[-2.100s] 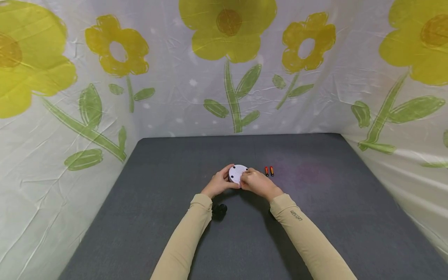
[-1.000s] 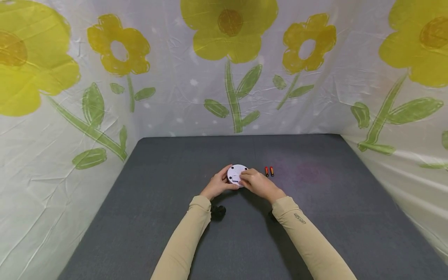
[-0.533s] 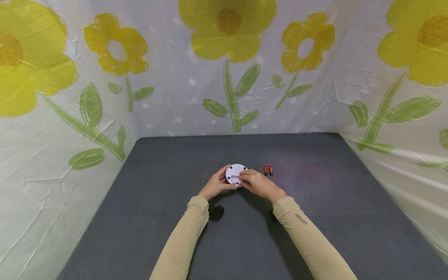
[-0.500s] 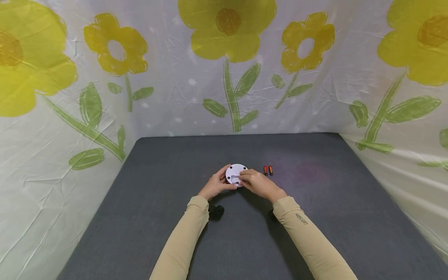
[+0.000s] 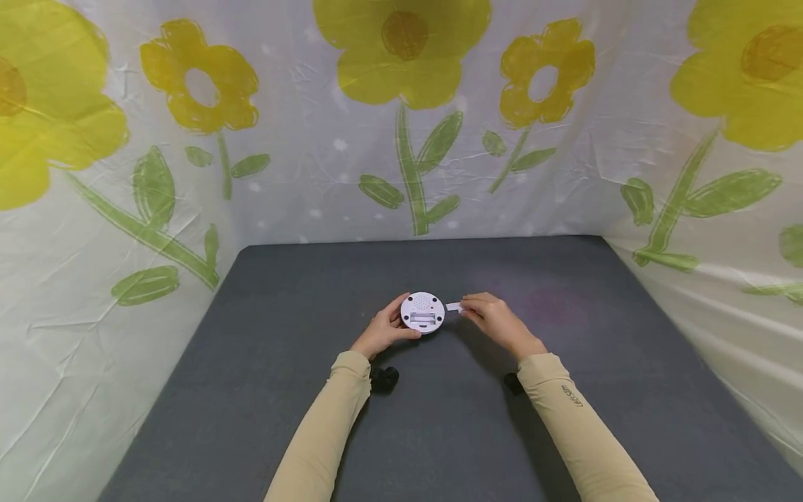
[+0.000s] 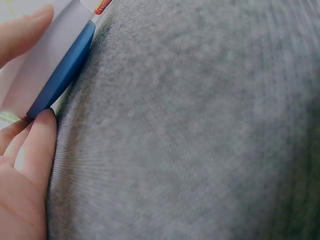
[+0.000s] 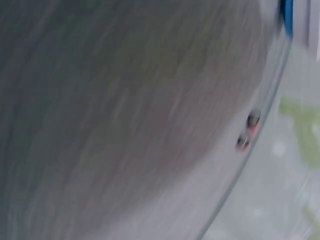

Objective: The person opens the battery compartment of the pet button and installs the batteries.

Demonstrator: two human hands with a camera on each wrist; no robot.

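Note:
A round white device sits in my left hand, its flat face up with dark feet, small speaker holes and an uncovered battery compartment. Thumb and fingers grip its left edge; the left wrist view shows a blue band around its lower side. Just to the right, my right hand pinches a small white battery cover, held apart from the device. Two red-and-black batteries, one battery beside the other battery, lie on the table; the right hand covers them in the head view.
The dark grey table reaches back to a white curtain printed with yellow flowers. Dark objects show at the wrists, one by the left cuff and one by the right cuff.
The right hand slid the battery cover, lifted it off and carried it rightward, baring the compartment. It now hides the batteries from the head view. The left hand keeps gripping the device.

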